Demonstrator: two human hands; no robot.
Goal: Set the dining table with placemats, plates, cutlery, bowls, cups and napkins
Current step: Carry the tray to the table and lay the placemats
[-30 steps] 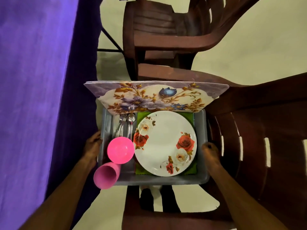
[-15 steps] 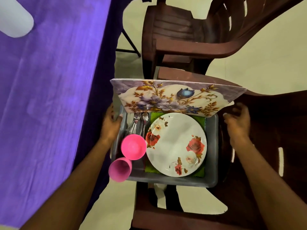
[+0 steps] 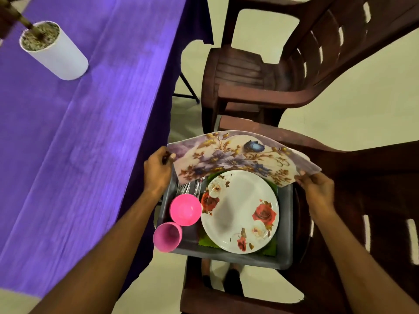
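Observation:
A grey tub (image 3: 284, 250) sits on a brown chair. It holds a white rose-patterned plate (image 3: 239, 211) on a green napkin (image 3: 271, 247), a pink bowl (image 3: 185, 209), a pink cup (image 3: 167, 237) leaning at its near left corner, and metal cutlery (image 3: 192, 189) partly hidden. A floral placemat (image 3: 235, 159) bows over the tub's far end. My left hand (image 3: 157, 171) pinches the placemat's left corner. My right hand (image 3: 317, 189) grips its right edge.
The table with a purple cloth (image 3: 86, 123) fills the left side. A white pot (image 3: 53, 51) with a plant stem stands on it at the far left. Brown plastic chairs (image 3: 283, 71) stand ahead and to the right on a pale floor.
Both hands left the tub's sides, moved up to the placemat's ends and took hold of it. The placemat now bends upward. The view shifted toward the table.

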